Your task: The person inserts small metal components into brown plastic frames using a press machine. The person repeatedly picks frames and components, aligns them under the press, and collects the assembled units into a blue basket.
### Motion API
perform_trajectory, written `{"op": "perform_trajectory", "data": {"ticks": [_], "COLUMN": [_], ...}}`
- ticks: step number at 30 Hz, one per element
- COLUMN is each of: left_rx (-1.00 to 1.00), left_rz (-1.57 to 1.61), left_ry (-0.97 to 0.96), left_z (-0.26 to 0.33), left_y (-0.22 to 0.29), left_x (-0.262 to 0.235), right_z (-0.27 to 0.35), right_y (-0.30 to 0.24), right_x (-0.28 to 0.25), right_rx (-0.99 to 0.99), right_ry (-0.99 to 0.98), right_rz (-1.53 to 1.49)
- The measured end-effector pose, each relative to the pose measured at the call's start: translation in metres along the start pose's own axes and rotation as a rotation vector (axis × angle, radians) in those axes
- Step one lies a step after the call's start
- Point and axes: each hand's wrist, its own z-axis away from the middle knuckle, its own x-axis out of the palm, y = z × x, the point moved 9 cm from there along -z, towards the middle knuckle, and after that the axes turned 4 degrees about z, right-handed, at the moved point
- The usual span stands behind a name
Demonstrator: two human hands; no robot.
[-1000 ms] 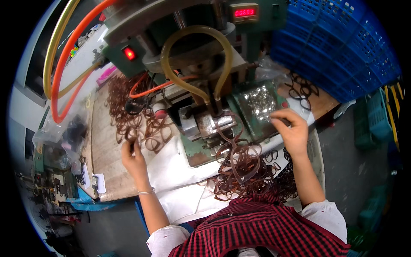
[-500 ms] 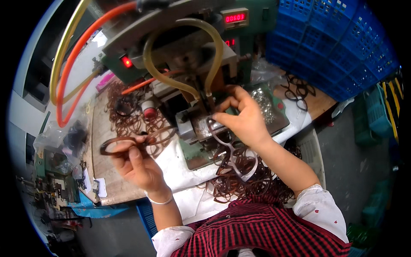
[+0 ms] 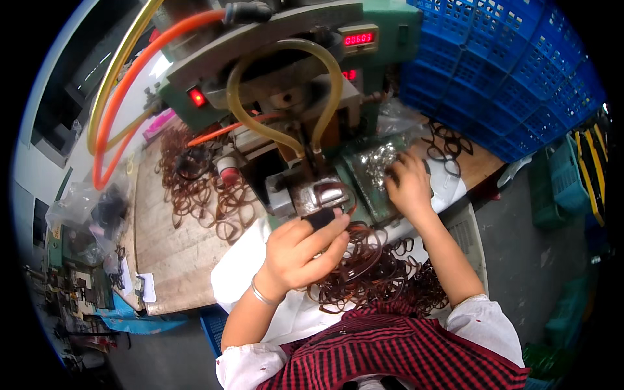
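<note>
Brown loops point(image 3: 374, 276) heaped nearest, spilling over the white cloth point(image 3: 234, 273) at the bench's near edge. Just beyond, left hand point(image 3: 302, 250) raised, fingers curled tight round a brown eyeglass frame point(image 3: 348, 198), pressing it against the shiny metal die point(image 3: 318, 195) of the green machine point(image 3: 286, 84). Right of that, right hand point(image 3: 408, 184) palm down on a tray of small metal parts point(image 3: 377, 159), fingers bent; grip on anything impossible to tell. Farther left, more frames point(image 3: 195, 188) scattered across the wooden board. Far right, blue crates point(image 3: 494, 71) stacked.
</note>
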Motion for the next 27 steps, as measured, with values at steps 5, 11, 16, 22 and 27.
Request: {"op": "perform_trajectory", "data": {"ticks": [5, 11, 16, 22, 27], "left_rx": [0.002, -0.028, -0.261, -0.741, -0.890], "left_rz": [-0.044, -0.016, 0.137, -0.490, -0.780], "left_ry": [0.041, 0.099, 0.077, 0.456, 0.358], "left_z": [0.008, 0.006, 0.021, 0.132, 0.144], "left_y": [0.004, 0.001, 0.005, 0.012, -0.065], "left_x": [0.011, 0.008, 0.008, -0.110, -0.167], "right_z": [-0.011, -0.028, -0.034, 0.010, 0.010], "right_y": [0.028, 0.012, -0.006, 0.049, 0.045], "right_x": [0.008, 0.005, 0.038, 0.004, 0.049], "right_rx": [0.114, 0.057, -0.030, 0.372, 0.551], "right_ry": [-0.022, 0.027, -0.088, 0.138, 0.155], "right_rz": [-0.342, -0.282, -0.165, -0.871, -1.140]}}
